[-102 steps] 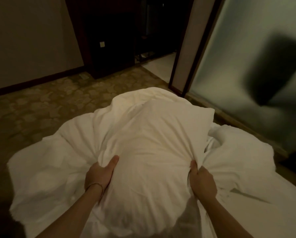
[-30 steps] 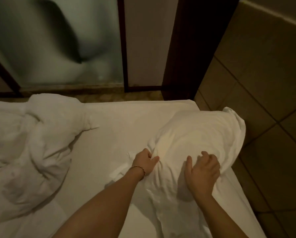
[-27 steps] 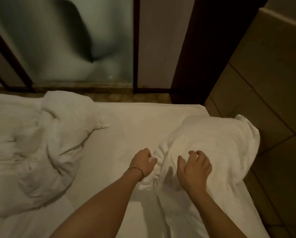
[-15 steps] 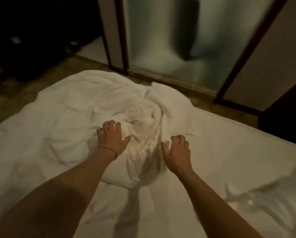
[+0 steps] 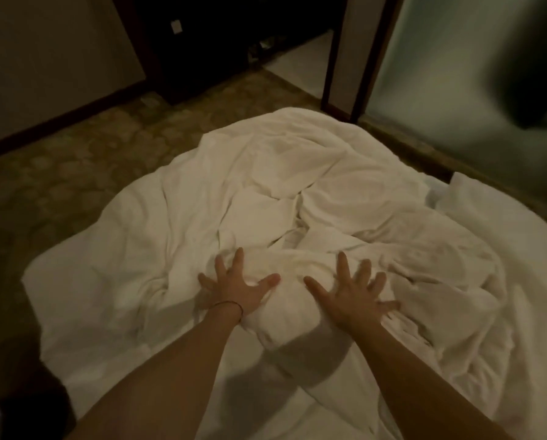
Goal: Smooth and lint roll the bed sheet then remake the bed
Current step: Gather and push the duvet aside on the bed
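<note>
1. The left hand [image 5: 237, 293] and right hand [image 5: 353, 298] both lie flat with fingers spread wide, holding nothing, pressed on the near fold of the crumpled white duvet [image 5: 297, 198].
2. A thin bracelet [image 5: 231, 304] circles the left wrist.
3. The duvet is heaped over the bed sheet [image 5: 243, 408], which shows bare nearest the camera.
4. Patterned carpet [image 5: 75, 173] lies to the left.

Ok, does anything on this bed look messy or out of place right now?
Yes. The duvet lies bunched in a crumpled heap across the bed's far end, not spread flat. Both hands press on it, fingers splayed. Bare sheet shows nearer.
</note>
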A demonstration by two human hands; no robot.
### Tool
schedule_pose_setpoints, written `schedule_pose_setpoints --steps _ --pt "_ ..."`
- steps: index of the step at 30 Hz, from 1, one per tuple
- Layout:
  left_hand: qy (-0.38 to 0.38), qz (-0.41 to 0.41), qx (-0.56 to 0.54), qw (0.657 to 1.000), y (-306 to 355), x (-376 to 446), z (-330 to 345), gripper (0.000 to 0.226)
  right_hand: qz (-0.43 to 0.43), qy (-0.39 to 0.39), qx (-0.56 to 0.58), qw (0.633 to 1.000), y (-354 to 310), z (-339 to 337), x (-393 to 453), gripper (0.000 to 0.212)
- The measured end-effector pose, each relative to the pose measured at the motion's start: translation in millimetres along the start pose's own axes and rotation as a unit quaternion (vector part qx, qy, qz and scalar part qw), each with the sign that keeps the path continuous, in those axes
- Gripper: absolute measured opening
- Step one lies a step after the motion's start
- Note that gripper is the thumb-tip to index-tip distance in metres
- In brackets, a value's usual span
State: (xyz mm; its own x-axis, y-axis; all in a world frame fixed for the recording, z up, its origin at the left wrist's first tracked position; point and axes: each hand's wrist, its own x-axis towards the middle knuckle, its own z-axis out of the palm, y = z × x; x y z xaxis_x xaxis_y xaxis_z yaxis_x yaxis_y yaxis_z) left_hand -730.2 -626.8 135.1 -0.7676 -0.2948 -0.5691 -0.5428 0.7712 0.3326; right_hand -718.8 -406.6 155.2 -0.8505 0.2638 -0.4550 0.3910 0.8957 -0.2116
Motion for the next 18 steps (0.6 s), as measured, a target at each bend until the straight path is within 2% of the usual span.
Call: schedule_pose_setpoints --steps 4,8,11,14,17,18 --pt "-0.047 -0.025 -0.012 0.999 -15.6 35.6 29.3 0.126 -0.008 0.028 -0.051 0.998 -7.4 27.6 28.5 0.106" --pt "-0.045 -0.022 -0.007 0.999 -20.6 67.8 51.6 0.119 -0.048 0.058 -0.089 0.993 -14.8 39.4 57.1 0.095" --pt "-0.027 -0.033 -0.005 0.999 -22.8 85.3 64.3 0.12 -0.113 0.097 -0.124 0.981 -21.5 47.4 80.7 0.091" --pt "0.056 0.023 0.04 0.997 -25.0 87.6 71.3 0.116 -0.139 0.101 -0.134 0.976 -23.8 57.6 97.4 0.1" --pt "0.179 0.149 0.138 0.963 -24.3 104.8 45.0 0.117 -0.126 0.082 -0.136 0.979 -24.9 61.6 106.5 0.104" --pt "0.199 0.153 0.165 0.954 -23.9 115.1 31.8 0.12 -0.124 0.08 -0.143 0.979 -24.3 60.4 108.7 0.104"
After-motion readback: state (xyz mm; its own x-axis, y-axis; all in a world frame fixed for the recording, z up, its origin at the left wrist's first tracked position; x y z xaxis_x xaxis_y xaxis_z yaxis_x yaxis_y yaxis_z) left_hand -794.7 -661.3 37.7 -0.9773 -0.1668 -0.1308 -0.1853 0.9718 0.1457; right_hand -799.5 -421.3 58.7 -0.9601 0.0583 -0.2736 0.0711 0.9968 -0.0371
